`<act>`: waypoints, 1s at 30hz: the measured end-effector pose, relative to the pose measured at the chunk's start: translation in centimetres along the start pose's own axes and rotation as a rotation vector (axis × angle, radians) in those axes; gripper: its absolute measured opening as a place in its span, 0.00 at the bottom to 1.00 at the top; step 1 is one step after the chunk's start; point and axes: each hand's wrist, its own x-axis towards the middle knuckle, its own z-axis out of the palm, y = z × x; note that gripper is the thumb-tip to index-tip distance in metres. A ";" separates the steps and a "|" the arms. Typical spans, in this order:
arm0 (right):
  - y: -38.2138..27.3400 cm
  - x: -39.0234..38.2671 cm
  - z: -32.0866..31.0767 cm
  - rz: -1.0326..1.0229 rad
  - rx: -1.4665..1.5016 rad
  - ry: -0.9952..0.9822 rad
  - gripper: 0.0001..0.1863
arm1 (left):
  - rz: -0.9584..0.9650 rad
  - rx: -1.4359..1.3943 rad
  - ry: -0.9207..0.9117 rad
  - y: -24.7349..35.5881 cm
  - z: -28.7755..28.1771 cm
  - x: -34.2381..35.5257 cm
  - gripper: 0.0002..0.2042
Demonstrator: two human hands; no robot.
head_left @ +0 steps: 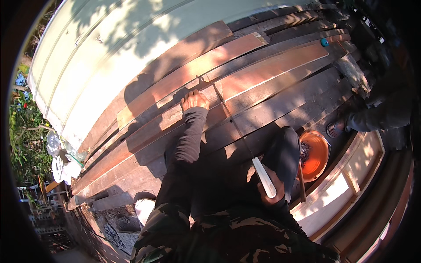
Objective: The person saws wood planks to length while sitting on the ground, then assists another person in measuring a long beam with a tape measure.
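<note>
My right hand (272, 186) is closed around the pale handle of a handsaw (262, 173), close to my right thigh. The saw's thin dark blade (235, 125) runs forward and to the left, its far part lying across a reddish-brown wooden board. My left hand (195, 101) rests on a narrow length of wood (171, 117) left of the blade, its fingers curled over the far edge. To the right of the blade the broad reddish board (274, 72) stretches away. How deep the blade sits in the wood cannot be made out.
Several long planks (280, 105) lie side by side beneath the work. A pale ribbed sheet (101, 39) slopes along the far left. At right are an orange bucket (316, 153), a wooden frame (337, 193), and another person's sandalled foot (335, 128). A small teal object (324, 42) sits on the planks.
</note>
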 end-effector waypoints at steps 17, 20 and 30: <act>0.8 1.1 -6.5 0.089 -0.073 0.271 0.27 | -0.005 -0.025 -0.138 0.1 0.3 1.1 0.13; -0.7 -0.7 -7.2 0.080 -0.048 0.238 0.28 | 0.036 -0.072 -0.186 -0.9 0.8 1.3 0.15; 0.3 -5.8 -7.2 0.266 0.065 0.198 0.29 | 0.483 -0.152 -0.175 3.5 -2.0 2.4 0.24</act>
